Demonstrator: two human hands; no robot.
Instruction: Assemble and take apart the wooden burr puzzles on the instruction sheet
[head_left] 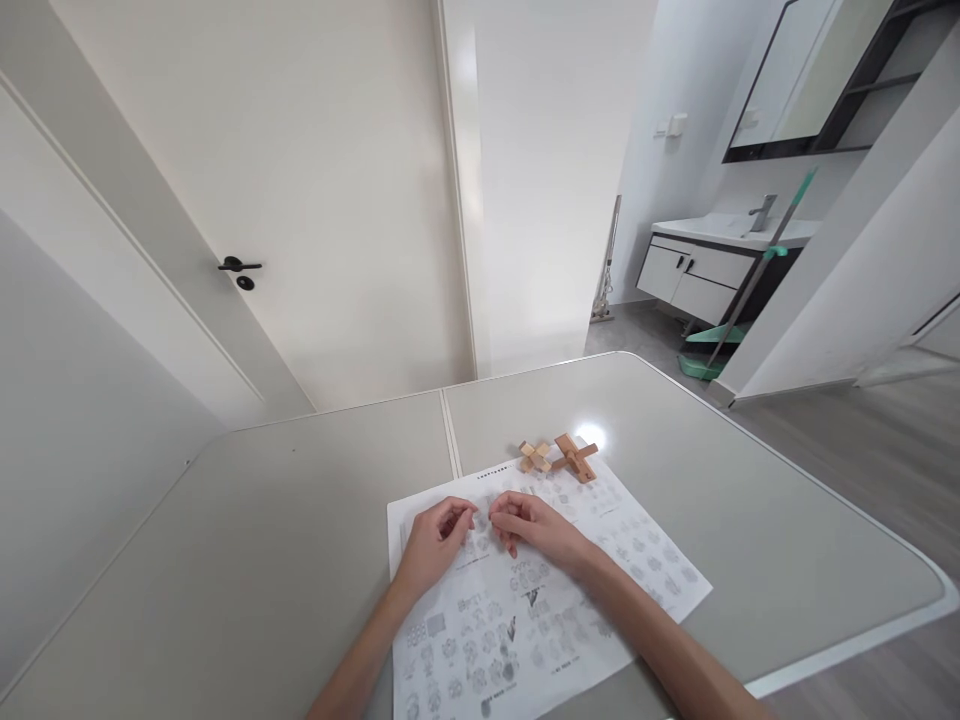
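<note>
Over the printed sheet (551,640), left hand (433,547) and right hand (541,527) curl, fingers narrow, any hold unclear; seemingly a pause; the darker wooden cross (576,459) would need a forward reach.

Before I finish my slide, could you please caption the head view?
Left hand and right hand over a printed sheet, paler wooden cross and darker wooden cross beyond.

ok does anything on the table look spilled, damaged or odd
Nothing looks spilled or damaged. The bright patch beside the darker wooden cross-shaped piece might seem odd, but it looks like light glaring off the table.
</note>
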